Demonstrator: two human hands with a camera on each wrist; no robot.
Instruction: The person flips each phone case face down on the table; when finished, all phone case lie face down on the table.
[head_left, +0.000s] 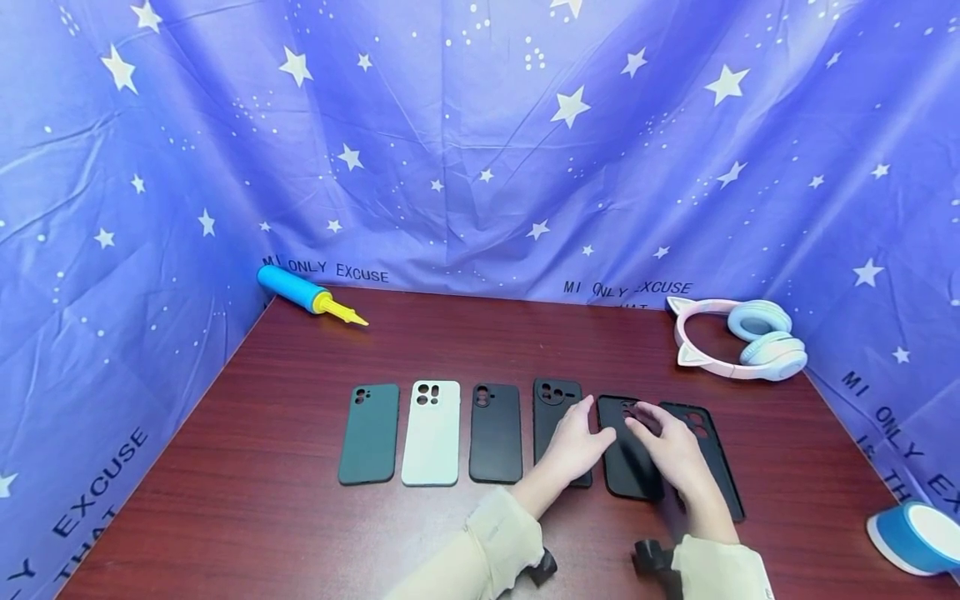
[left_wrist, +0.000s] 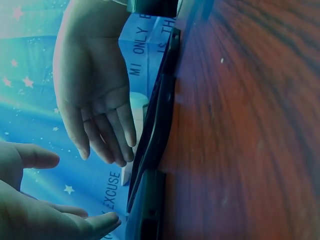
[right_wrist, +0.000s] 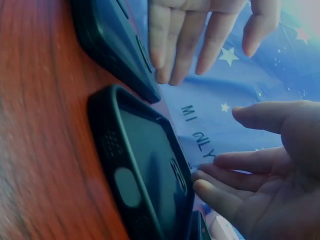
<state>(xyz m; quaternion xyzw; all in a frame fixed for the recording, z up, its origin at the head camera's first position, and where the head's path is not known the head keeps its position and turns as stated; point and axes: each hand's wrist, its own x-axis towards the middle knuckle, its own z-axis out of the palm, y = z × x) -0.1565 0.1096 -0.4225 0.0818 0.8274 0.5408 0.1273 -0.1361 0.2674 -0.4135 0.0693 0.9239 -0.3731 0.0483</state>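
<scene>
Head view: a hollow-side-up black phone case [head_left: 628, 463] is seen lower right on the bench [head_left: 465, 342], partly covered by the right hand [head_left: 672, 454]; the left hand [head_left: 573, 440] is held over another case [head_left: 546, 433]. Left wrist: both grips are spread loose, nothing held. Right wrist: hollow case is shown low centre, contact can't be told tbh.

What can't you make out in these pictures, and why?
Head view: part of the fourth phone case from the left, behind the left hand.
Head view: part of the far-right phone case, behind the right hand.
Head view: some of the blue-and-white object, past the right edge.
Left wrist view: some of the left hand, past the left edge.
</scene>
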